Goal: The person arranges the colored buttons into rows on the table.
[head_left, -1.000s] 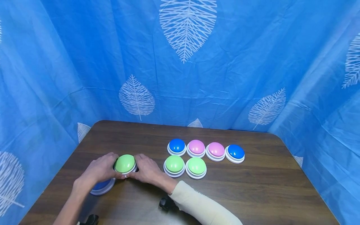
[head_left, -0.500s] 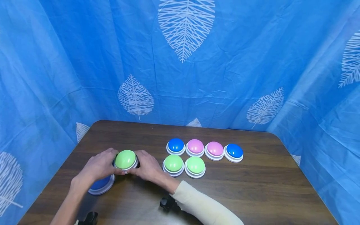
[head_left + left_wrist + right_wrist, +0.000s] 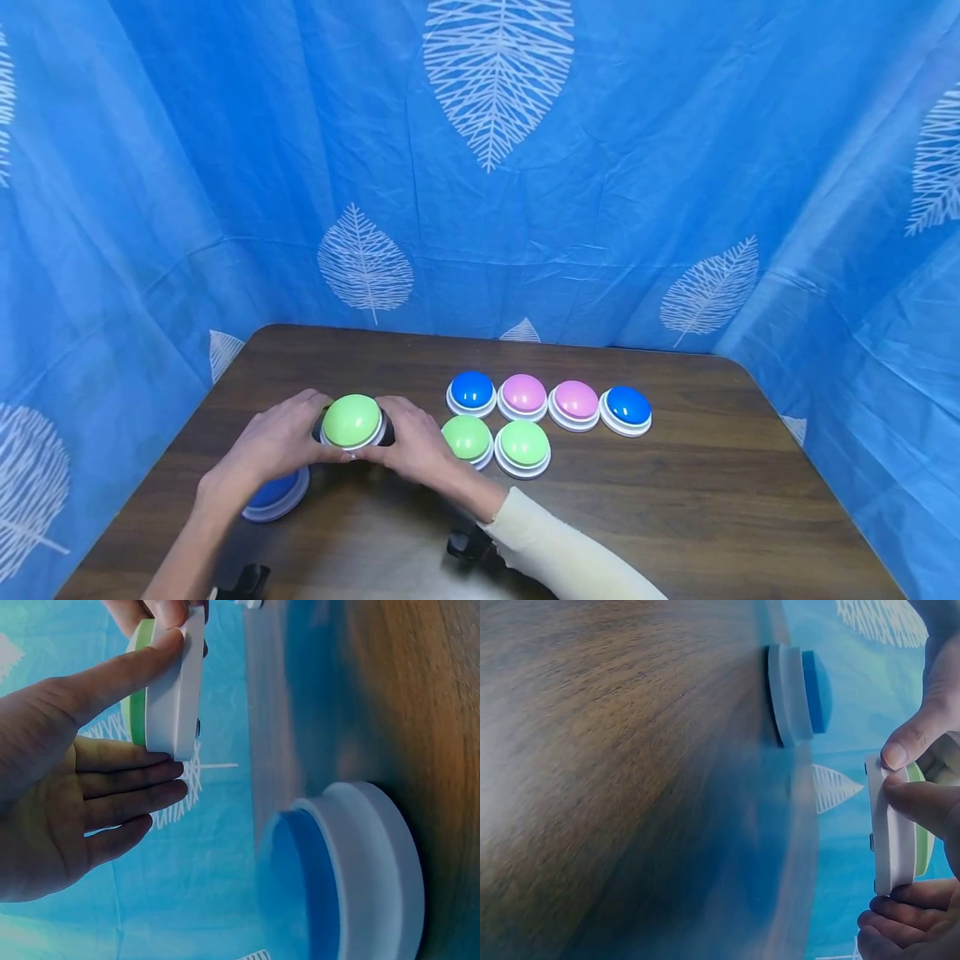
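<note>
A green-domed push button [image 3: 352, 421] with a white base is held off the table between both hands. My left hand [image 3: 279, 437] grips its left side, the thumb along the near rim. On the opposite side my right hand [image 3: 412, 442] grips the rim, its thumb meeting the left thumb at the front. In the left wrist view the button's white base [image 3: 176, 690] stands clear of the wood. A blue push button [image 3: 273, 493] on a white base sits on the table beneath the left wrist, partly covered by it.
Several push buttons stand right of the hands. The back row has a blue one [image 3: 472, 392], two pink ones [image 3: 524, 395] and another blue one [image 3: 627, 407]. Two green ones [image 3: 523, 446] stand in front. A blue curtain [image 3: 480, 208] surrounds the wooden table [image 3: 675, 517].
Both hands have raised the green push button and carried it a little right and away from the blue one. My right forearm now partly covers a green button in the front row.
</note>
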`<move>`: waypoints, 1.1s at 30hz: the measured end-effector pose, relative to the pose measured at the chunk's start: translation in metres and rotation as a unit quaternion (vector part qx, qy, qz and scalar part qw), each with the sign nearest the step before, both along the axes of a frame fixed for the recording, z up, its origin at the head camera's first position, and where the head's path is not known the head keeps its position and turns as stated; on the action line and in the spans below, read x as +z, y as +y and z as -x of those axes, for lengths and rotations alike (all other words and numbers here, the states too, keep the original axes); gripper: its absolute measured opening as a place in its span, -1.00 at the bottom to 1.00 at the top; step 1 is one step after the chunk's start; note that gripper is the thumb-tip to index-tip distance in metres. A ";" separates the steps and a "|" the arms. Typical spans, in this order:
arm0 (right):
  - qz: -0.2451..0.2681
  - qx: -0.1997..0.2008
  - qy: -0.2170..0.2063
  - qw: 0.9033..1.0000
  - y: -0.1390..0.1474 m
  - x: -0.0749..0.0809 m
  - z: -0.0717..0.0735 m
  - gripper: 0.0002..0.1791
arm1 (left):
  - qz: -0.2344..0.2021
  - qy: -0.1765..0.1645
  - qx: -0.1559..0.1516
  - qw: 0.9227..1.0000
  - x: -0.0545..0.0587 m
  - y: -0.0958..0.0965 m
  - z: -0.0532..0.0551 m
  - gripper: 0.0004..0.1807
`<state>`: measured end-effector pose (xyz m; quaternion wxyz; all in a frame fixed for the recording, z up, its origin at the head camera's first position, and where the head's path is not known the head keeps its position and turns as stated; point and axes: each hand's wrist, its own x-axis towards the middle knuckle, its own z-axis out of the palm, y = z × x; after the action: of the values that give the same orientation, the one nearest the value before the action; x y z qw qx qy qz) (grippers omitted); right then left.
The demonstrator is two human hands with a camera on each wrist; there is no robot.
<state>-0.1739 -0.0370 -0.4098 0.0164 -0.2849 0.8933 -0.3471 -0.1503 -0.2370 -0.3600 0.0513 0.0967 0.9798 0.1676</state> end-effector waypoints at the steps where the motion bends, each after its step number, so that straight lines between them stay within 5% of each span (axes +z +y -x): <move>1: 0.003 0.000 0.003 1.000 0.003 0.000 0.000 -0.29 | -0.002 0.004 -0.003 1.000 0.000 0.002 0.000 -0.12; 19: 0.007 -0.008 0.013 1.000 0.045 0.004 -0.005 -0.28 | -0.048 0.036 -0.035 0.998 0.003 0.030 -0.001 -0.18; 33: 0.032 -0.026 -0.010 0.999 0.071 0.004 -0.005 -0.28 | -0.074 0.054 -0.059 0.994 -0.011 0.050 0.007 -0.20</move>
<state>-0.1685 0.0345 -0.4061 0.0069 -0.2587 0.8888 -0.3783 -0.1578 -0.1874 -0.3712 0.0007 0.1669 0.9585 0.2310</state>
